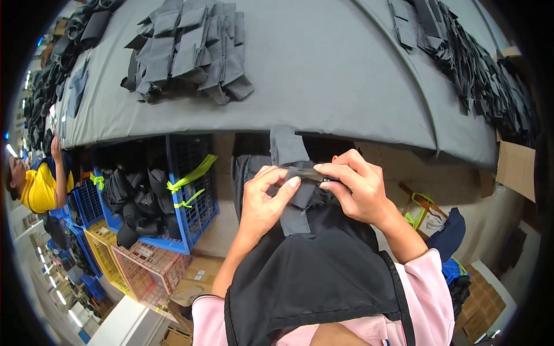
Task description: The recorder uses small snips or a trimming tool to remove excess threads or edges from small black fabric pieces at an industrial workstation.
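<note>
In front of my body, above a black apron (pixel 340 262), both hands are closed close together over a grey fabric piece (pixel 290 149). It hangs down from the table's front edge in folded strips, with a lower grey end (pixel 295 222) lying against the apron. My left hand (pixel 264 199) pinches the fabric between thumb and fingers. Held in my right hand (pixel 359 187) is a small slim tool (pixel 311 175), dark with a greyish blade-like part; its tip reaches to the fabric by my left thumb. My fingers hide most of it, so its exact kind does not show.
On the grey-covered table (pixel 323 75) lie stacked grey fabric pieces (pixel 190 52), with a long row of dark pieces (pixel 461 63) at right. Below stand a blue crate (pixel 187 225) of black items and a pink crate (pixel 147 262). A person in yellow (pixel 46 187) is at far left.
</note>
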Demonstrator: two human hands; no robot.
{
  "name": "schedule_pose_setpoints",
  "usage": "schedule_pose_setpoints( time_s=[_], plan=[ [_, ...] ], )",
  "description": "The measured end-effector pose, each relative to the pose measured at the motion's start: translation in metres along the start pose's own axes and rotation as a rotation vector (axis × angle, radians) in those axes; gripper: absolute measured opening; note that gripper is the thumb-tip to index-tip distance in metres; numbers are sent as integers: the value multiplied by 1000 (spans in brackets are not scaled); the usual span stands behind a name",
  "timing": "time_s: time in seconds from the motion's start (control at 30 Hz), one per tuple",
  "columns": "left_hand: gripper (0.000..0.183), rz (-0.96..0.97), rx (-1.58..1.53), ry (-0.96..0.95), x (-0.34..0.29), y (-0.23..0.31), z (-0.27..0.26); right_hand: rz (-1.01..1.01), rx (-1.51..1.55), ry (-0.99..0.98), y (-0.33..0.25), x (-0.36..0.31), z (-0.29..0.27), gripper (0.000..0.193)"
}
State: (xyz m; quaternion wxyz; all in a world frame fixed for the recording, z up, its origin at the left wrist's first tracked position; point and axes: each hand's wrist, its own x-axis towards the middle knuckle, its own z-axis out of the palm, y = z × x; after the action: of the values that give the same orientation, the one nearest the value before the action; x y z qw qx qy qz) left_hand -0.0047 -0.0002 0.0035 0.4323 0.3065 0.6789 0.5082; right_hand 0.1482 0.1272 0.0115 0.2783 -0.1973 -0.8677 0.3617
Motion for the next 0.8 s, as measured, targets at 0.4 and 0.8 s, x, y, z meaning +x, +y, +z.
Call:
schedule_pose_setpoints(
  time_s=[0.4,0.8],
  plan=[
    [13,-45,-109,5,-2,-5,0,106,109,123,-4,-6,9,28],
    [12,-412,-681,28,3,12,7,441,555,136,3,-26,21,25]
  ],
)
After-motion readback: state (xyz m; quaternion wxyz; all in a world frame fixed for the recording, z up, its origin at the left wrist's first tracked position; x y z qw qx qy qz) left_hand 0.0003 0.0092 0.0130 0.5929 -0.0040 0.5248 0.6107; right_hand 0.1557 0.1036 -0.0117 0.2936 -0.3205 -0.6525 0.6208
